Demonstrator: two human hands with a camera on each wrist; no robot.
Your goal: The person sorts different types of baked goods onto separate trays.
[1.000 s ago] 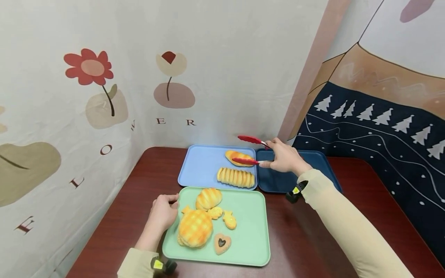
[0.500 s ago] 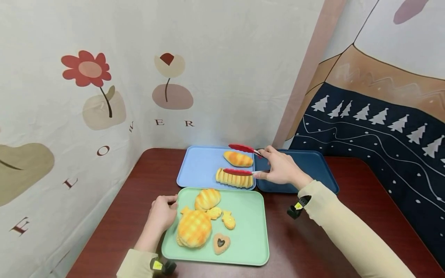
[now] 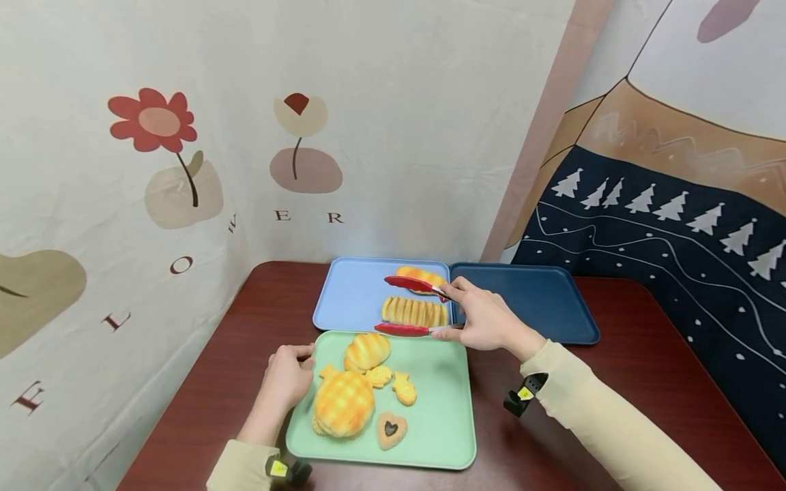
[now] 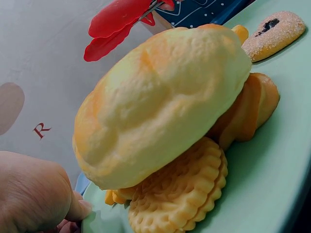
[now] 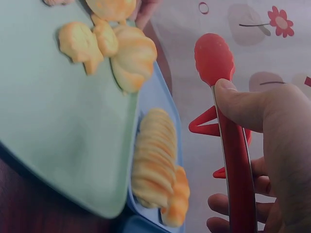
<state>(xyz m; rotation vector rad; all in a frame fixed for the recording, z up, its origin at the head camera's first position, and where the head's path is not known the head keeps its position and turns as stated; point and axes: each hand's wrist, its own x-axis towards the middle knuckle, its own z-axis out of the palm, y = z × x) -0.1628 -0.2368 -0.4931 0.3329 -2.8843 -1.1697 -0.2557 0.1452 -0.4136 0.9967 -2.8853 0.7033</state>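
My right hand point(image 3: 488, 319) grips a pair of red-tipped tongs point(image 3: 402, 331) between thumb and fingers. The spread tips of the tongs lie on either side of a ridged bread roll point(image 3: 415, 311) on the light blue tray point(image 3: 350, 293). Partly behind the far tip is an oblong golden bread point(image 3: 424, 274). My left hand point(image 3: 287, 374) holds the left rim of the green tray point(image 3: 439, 423), its thumb on the edge in the left wrist view. A round checked bun point(image 3: 344, 404) sits on that tray, over a scalloped biscuit point(image 4: 182, 194).
Also on the green tray are a small striped bread point(image 3: 367, 351), two small yellow pieces, one a fish-like biscuit point(image 3: 404, 389), and a heart-shaped cookie point(image 3: 391, 429). A dark blue tray point(image 3: 540, 307) adjoins the light blue one on the brown table point(image 3: 202, 382). Printed cloth stands behind.
My right hand has brought the tongs toward me and slightly left, from the oblong bread to around the ridged roll. My left hand has stayed at the green tray's rim.
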